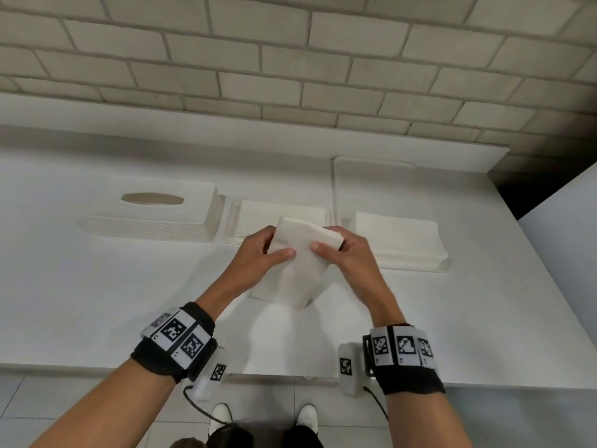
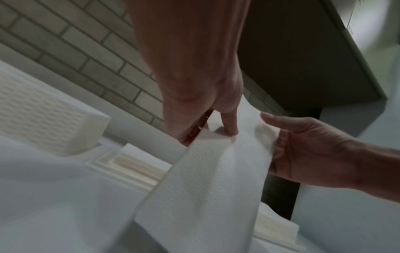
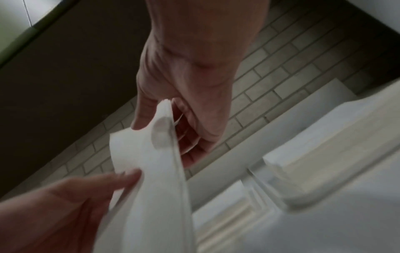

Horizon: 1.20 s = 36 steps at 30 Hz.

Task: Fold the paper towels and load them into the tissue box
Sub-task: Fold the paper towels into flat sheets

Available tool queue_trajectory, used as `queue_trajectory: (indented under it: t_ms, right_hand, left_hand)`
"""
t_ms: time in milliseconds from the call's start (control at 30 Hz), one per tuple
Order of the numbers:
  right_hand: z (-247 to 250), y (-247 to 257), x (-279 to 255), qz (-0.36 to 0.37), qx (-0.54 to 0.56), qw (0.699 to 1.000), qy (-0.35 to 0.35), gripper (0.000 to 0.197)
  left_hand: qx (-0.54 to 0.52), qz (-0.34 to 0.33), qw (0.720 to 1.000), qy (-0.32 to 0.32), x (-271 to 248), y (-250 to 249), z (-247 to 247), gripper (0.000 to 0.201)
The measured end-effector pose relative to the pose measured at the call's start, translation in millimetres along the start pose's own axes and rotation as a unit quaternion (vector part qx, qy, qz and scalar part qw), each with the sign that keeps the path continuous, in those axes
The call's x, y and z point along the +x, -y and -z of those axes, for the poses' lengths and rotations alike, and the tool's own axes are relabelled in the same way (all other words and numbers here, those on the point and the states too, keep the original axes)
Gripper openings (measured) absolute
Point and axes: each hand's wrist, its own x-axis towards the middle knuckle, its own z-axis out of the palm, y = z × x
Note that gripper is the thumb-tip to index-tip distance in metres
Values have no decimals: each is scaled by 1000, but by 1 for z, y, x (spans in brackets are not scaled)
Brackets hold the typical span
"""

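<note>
A white paper towel (image 1: 302,263) hangs folded over above the counter, held up at its top edge by both hands. My left hand (image 1: 263,250) pinches its left side, thumb on the near face. My right hand (image 1: 339,250) pinches the right side the same way. In the left wrist view the towel (image 2: 207,184) drapes down from my fingers (image 2: 229,125). The right wrist view shows the towel's doubled edge (image 3: 171,154) between thumb and fingers. The white textured tissue box lid (image 1: 155,215) with an oval slot lies at the left. Its open base (image 1: 281,218) beside it holds folded towels.
A white tray (image 1: 342,189) at the right carries a stack of flat paper towels (image 1: 400,237). The white counter (image 1: 97,302) runs to a brick wall behind. A dark gap and a white panel (image 1: 562,253) bound the right side. My shoes show on the tiled floor below.
</note>
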Motion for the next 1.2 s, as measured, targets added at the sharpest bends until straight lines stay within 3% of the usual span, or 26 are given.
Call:
queue_trajectory:
  t_ms: [67,167,233,300,367,433,500,600,667,733,833,967,1100,1200]
  right_hand:
    - [6,13,4,20,-29,999,26,16]
    - [5,19,10,-8,-165,982,96,11]
    - [10,14,12,-19,-190,978,79,11]
    - [20,7,11,-36,-108,993,21,16]
    - [29,-2,7,-61,7,998,-21,18]
    - [29,-13,4,-88,81,992,-30,16]
    - [22,-26,4,-104,75,992,-18,19]
    - [10,-41,6,-108,-12,994,-18,28]
    - [5,-50,8,-113,-13,993,-30,30]
    - [2,-53,9,-110,-7,993,-39,30]
    - [-2,-59,9,-103,-9,994,-38,29]
    - [-4,-72,9,-109,-37,993,-24,26]
    - [-4,-72,8,-75,-45,995,-41,21]
    - [-3,-76,7,-90,-19,995,-41,25]
  left_hand:
    - [48,-11,999,12,3,-9,3,26]
    - [94,-18,994,55,5,-18,3,17]
    - [89,4,993,81,6,-21,8,16]
    - [53,38,995,80,9,-21,24,17]
    - [-15,66,995,69,7,-15,44,31]
    - [-94,87,990,54,4,-4,55,59]
    - [-143,103,984,29,3,10,54,71]
    - [-118,105,987,-23,4,24,47,52]
    - [-97,84,991,-43,2,25,45,27]
    - [-95,63,992,-52,-1,24,46,18]
    - [-94,52,992,-63,-1,30,48,21]
    - [-46,90,993,-67,0,49,51,28]
    - [-56,58,994,-76,-1,47,50,29]
    - [-76,54,993,-76,-1,51,53,31]
